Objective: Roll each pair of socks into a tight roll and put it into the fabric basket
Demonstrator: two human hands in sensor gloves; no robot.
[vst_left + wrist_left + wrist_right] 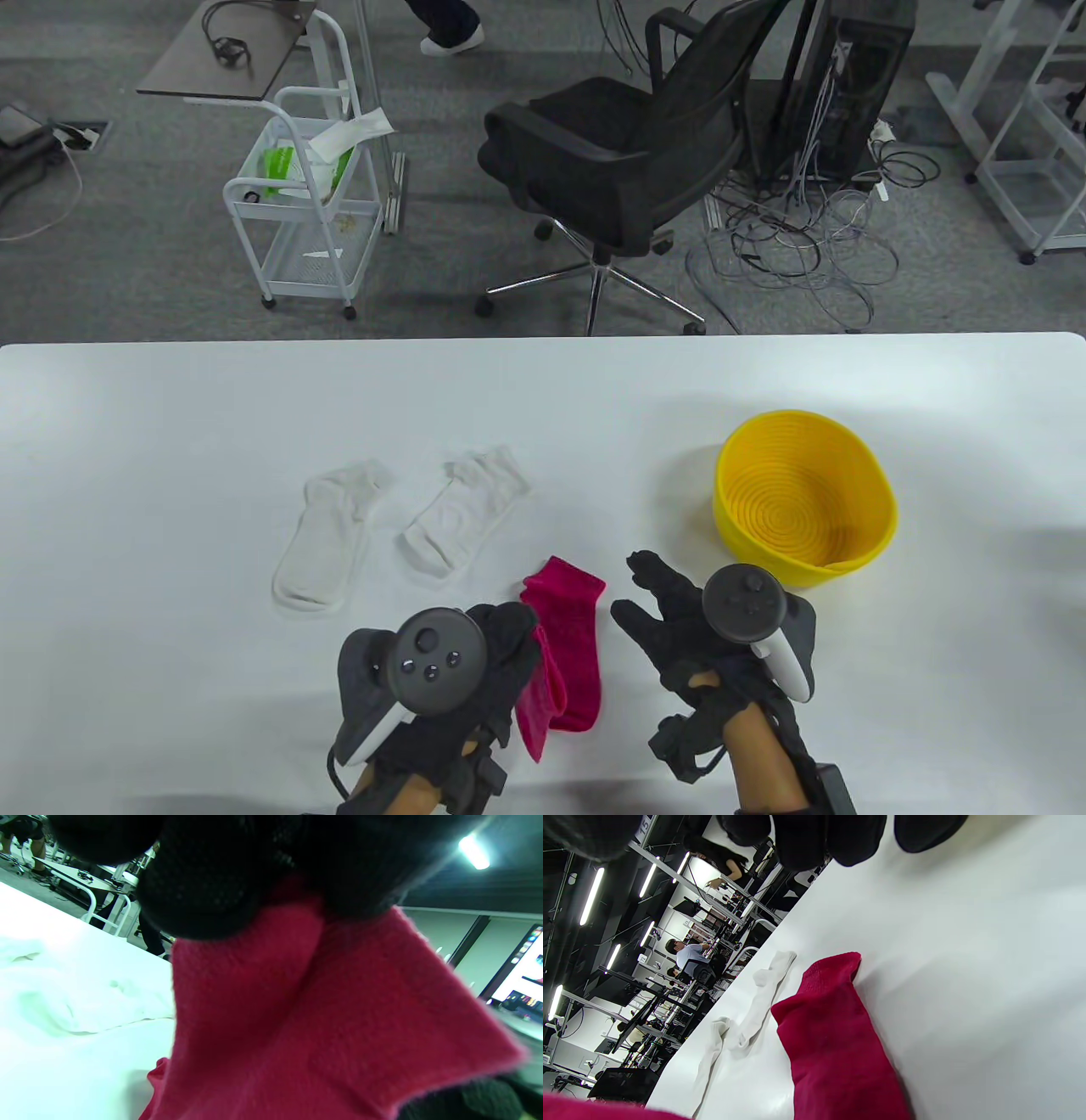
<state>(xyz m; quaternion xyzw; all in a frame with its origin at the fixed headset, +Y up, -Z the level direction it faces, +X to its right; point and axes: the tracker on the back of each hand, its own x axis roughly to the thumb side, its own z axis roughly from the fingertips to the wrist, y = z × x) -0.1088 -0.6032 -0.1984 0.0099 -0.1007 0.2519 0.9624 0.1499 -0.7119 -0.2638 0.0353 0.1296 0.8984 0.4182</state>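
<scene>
Two magenta socks lie near the table's front: one flat magenta sock (570,645) (831,1035), and a second magenta sock (536,709) (322,1018) lifted at its end. My left hand (501,645) pinches that lifted sock between curled fingers (203,878). My right hand (657,603) hovers just right of the flat sock with fingers (852,840) spread and holding nothing. Two white socks (327,535) (462,509) lie flat farther left on the table. The yellow basket (882,526) stands to the right, with nothing inside it.
The white table (170,441) ends at a far edge, beyond which stand a black office chair (628,144), a white wire cart (305,204) and tangled cables (806,238) on the floor.
</scene>
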